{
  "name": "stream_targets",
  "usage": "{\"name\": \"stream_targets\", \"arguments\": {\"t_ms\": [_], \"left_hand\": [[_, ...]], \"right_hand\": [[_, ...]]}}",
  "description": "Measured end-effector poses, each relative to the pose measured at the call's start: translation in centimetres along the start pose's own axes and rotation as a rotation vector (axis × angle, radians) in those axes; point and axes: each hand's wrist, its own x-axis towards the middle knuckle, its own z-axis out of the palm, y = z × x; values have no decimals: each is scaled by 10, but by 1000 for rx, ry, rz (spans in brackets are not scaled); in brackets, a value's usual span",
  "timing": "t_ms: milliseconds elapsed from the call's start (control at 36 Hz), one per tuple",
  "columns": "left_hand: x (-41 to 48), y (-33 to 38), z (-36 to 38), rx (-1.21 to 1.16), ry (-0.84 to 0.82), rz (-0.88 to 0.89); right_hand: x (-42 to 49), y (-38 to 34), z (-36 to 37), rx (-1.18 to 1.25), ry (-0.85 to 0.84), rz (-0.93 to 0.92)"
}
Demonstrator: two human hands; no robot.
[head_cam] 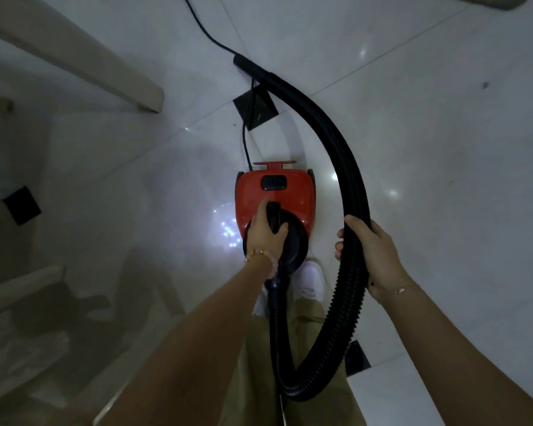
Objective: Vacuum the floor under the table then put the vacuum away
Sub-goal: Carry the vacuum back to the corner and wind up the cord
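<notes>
I find the red vacuum [274, 204] at the centre of the view, either resting on or held just above the white tiled floor [443, 133], just beyond my white shoe [310, 279]; I cannot tell which. My left hand [263, 238] grips the black carry handle on top, fingers [277, 232] curled round it, index finger stretched towards the far switch. My right hand [371, 250] grips the black ribbed hose [342, 167], fingers wrapped round it.

Progress, as I judge it: the hose is gathered in a loop and its nozzle lies idle on the floor, which suggests that the vacuuming is finished or has not begun. The cord [246, 139] still trails away on the far side, so stowing is left.

Orientation: the body's long axis runs near to far, hose inlet at the near end, cord end pointing far. Pale furniture legs [83, 59] stand at far left.
</notes>
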Motion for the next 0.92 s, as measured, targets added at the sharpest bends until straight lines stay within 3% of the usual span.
{"name": "stream_targets", "arguments": {"t_ms": [167,361,500,722,917], "left_hand": [[-14,-2,6,-191,-55,-368],[-41,46,-26,-258,-65,-408],[-101,95,-77,-467,-63,-386],[-249,187,-152,-608,-47,-226],[-317,249,-202,-745,12,-136]], "right_hand": [[-25,-17,-4,-27,9,-28],[-91,-83,-9,-205,-106,-74],[-156,-166,-16,-215,-224,-56],[-289,-258,-20,-298,-264,-119],[-363,-329,-13,-255,-315,-156]]}}
